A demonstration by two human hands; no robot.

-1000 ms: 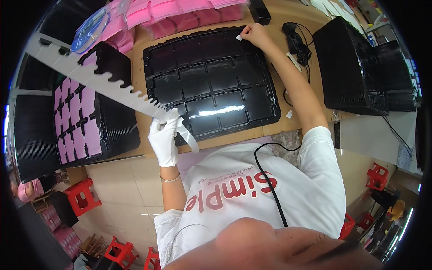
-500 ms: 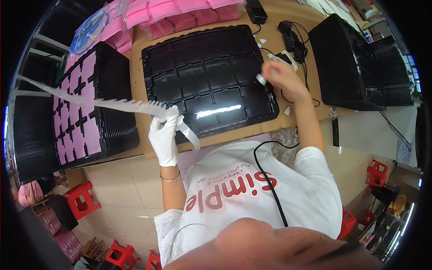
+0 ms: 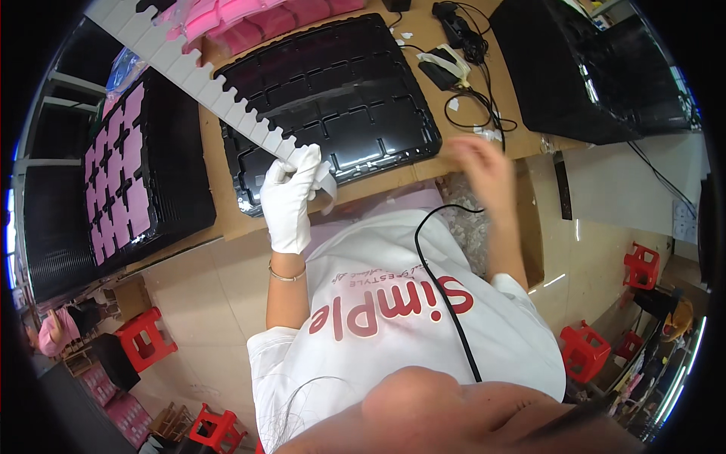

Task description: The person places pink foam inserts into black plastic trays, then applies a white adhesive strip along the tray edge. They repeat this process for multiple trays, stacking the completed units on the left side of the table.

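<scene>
My left hand (image 3: 286, 200), in a white glove, is closed on one end of a long white strip (image 3: 227, 110) with a toothed edge. The strip rises to the upper left, across the corner of a black plastic tray (image 3: 355, 102). A short tail of it curls below my fingers. Bare and smeared by motion, my right hand (image 3: 484, 170) is off the tray's near right corner, over the table's front edge. Whether its fingers hold anything does not show. The tray lies flat, with shallow compartments in rows.
Left stands a stack of black trays (image 3: 178, 174) with pink pieces (image 3: 121, 181) on its face; right, another black stack (image 3: 567, 68). Pink packs (image 3: 257, 30) lie behind. Cables (image 3: 484, 113) and paper scraps lie right of the tray. White scraps (image 3: 465, 227) fill a box below the edge.
My right hand has drawn back from the tray toward me; the small white piece at its fingers no longer shows. The strip in my left hand has swung up toward the far left. The view has shifted.
</scene>
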